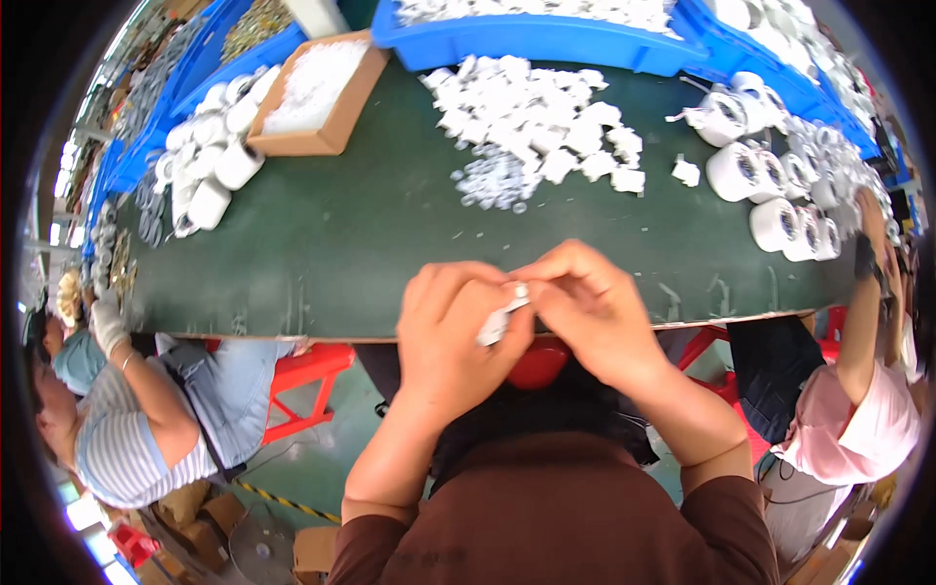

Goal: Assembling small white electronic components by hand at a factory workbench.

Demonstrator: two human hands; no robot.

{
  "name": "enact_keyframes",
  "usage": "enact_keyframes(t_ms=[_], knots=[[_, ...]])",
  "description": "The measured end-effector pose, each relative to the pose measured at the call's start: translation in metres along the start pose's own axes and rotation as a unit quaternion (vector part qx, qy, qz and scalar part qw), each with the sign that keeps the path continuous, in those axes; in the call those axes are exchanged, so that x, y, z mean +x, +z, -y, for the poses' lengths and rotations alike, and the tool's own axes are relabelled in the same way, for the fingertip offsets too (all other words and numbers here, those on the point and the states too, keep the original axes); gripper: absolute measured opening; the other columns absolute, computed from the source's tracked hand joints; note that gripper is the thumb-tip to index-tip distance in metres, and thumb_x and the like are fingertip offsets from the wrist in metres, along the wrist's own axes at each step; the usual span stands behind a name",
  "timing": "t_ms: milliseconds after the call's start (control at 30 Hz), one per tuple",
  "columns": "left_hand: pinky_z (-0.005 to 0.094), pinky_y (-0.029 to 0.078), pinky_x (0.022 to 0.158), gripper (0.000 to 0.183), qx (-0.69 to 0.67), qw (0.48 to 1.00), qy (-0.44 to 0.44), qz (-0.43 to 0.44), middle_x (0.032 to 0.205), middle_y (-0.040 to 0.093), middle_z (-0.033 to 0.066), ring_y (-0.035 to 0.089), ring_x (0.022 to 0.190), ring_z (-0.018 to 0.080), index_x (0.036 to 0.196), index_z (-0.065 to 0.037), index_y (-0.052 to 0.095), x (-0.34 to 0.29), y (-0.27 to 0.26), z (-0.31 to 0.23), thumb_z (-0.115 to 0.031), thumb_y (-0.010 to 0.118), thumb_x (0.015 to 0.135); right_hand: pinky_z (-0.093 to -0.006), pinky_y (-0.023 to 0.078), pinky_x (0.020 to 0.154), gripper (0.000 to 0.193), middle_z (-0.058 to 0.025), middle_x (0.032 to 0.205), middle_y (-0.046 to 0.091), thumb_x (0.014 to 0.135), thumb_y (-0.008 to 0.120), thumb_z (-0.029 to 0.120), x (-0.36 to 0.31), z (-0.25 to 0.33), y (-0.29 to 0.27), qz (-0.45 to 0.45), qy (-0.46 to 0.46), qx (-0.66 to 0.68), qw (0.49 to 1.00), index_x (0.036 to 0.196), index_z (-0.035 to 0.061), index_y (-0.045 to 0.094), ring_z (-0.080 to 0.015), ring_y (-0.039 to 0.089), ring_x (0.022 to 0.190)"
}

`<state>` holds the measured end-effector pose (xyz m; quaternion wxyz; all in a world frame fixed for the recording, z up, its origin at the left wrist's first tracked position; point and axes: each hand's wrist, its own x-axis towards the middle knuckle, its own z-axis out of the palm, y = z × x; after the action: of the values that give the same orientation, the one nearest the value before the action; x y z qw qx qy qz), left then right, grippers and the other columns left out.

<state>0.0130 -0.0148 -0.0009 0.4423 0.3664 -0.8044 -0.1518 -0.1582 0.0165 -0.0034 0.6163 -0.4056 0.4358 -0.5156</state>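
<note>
Both my hands meet over the near edge of the green table (322,263). My left hand (453,327) is closed around a small white plastic part (499,322), whose exact shape the fingers partly hide. The fingertips of my right hand (590,307) pinch together at the part's upper end, touching my left fingers. Whatever lies between the right fingertips is too small to make out. Beyond my hands lies a heap of small white plastic parts (526,107). A pile of small translucent grey rings (492,177) sits at its near side.
Blue bins (546,49) of parts line the far edge. A cardboard box (322,141) of clear pieces stands back left, beside white round housings (210,205). More white housings (773,224) stand at right. Co-workers sit left (146,409) and right (838,419), near red stools (302,390).
</note>
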Motion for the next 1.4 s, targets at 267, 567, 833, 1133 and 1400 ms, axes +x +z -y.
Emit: enact_keyframes(t_ms=[267, 567, 833, 1133, 1400], knots=[[0.0482, 0.036, 0.111, 0.033, 0.358, 0.932, -0.042, 0.021, 0.133, 0.063, 0.0111, 0.048, 0.136, 0.0390, 0.115, -0.008, 0.070, 0.009, -0.062, 0.031, -0.012, 0.078, 0.083, -0.0417, 0.049, 0.092, 0.015, -0.0090, 0.104, 0.069, 0.085, 0.078, 0.010, 0.004, 0.031, -0.052, -0.142, -0.327, -0.505, 0.786, 0.098, 0.0074, 0.072, -0.0292, 0.060, 0.105], [0.0491, 0.029, 0.116, 0.051, 0.286, 0.952, -0.100, -0.030, 0.147, 0.052, 0.0129, 0.039, 0.141, 0.0367, 0.136, -0.008, 0.061, -0.010, -0.043, 0.021, -0.010, 0.074, 0.086, -0.0558, 0.024, 0.113, 0.058, -0.0170, 0.145, 0.048, 0.089, 0.072, 0.050, 0.011, 0.070, -0.182, -0.342, -0.181, -0.803, 0.453, 0.130, 0.0102, 0.064, -0.0391, 0.036, 0.139], [0.0427, 0.041, 0.107, 0.036, 0.129, 0.985, -0.113, 0.035, 0.131, 0.062, 0.0118, 0.052, 0.125, 0.0333, 0.120, -0.005, 0.068, -0.012, -0.022, -0.004, -0.003, 0.071, 0.085, -0.0399, 0.050, 0.094, 0.059, -0.0157, 0.118, 0.063, 0.078, 0.086, 0.023, -0.026, 0.061, -0.127, -0.315, -0.135, -0.630, 0.697, 0.128, 0.0043, 0.062, -0.0346, 0.062, 0.107], [0.0437, 0.038, 0.109, 0.053, -0.219, 0.957, -0.143, 0.122, 0.138, 0.050, 0.0232, 0.048, 0.128, 0.0379, 0.141, 0.004, 0.044, 0.000, 0.021, -0.022, -0.015, 0.064, 0.096, -0.0430, 0.052, 0.091, 0.071, -0.0165, 0.136, 0.060, 0.072, 0.081, -0.004, -0.034, 0.004, -0.029, -0.065, -0.322, -0.493, 0.806, 0.136, 0.0022, 0.051, -0.0373, 0.063, 0.111], [0.0432, 0.046, 0.094, 0.035, -0.053, 0.992, -0.090, 0.065, 0.121, 0.061, 0.0170, 0.056, 0.108, 0.0361, 0.117, -0.002, 0.059, 0.002, 0.011, -0.021, -0.003, 0.064, 0.082, -0.0260, 0.047, 0.088, 0.049, -0.0054, 0.112, 0.063, 0.094, 0.065, -0.001, -0.019, 0.019, -0.026, 0.024, -0.115, -0.130, 0.985, 0.140, 0.0035, 0.049, -0.0114, 0.059, 0.093]])
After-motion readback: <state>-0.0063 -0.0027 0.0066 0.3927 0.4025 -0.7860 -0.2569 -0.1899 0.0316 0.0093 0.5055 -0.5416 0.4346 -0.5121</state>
